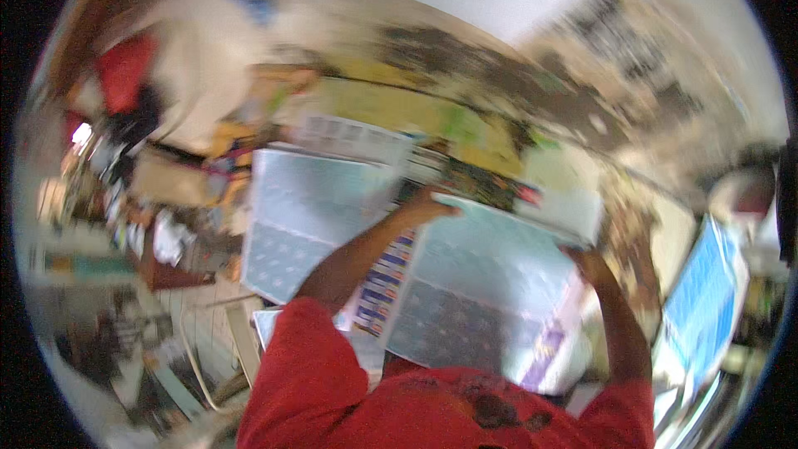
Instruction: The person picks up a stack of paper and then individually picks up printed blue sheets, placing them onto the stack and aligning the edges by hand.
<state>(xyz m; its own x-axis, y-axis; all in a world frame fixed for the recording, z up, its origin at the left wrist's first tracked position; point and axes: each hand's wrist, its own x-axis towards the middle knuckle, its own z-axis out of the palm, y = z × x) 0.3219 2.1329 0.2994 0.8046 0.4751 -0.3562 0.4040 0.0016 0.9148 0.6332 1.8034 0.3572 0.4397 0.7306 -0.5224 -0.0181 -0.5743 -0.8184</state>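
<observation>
A large, glossy pale blue printed box (486, 283) is in front of my chest, its lower part darker with a repeating pattern. My left hand (428, 204) grips its top edge near the upper left corner, fingers curled over the edge. On the upper right edge, my right hand (582, 262) is wrapped round the corner, its fingers partly hidden and blurred. A second pale blue box (312, 220) with a similar face stands just left of it, behind my left forearm. Between the two shows a strip printed in dark blue and orange (384, 283).
Behind the boxes is a stained, peeling wall (465, 58) with yellow patches. White cartons (353, 133) stand behind the left box. A bright blue and white sheet-like item (705, 299) leans at right. Clutter, a red cloth-like item (126, 73) and a pale bent frame (199, 349) lie leftward.
</observation>
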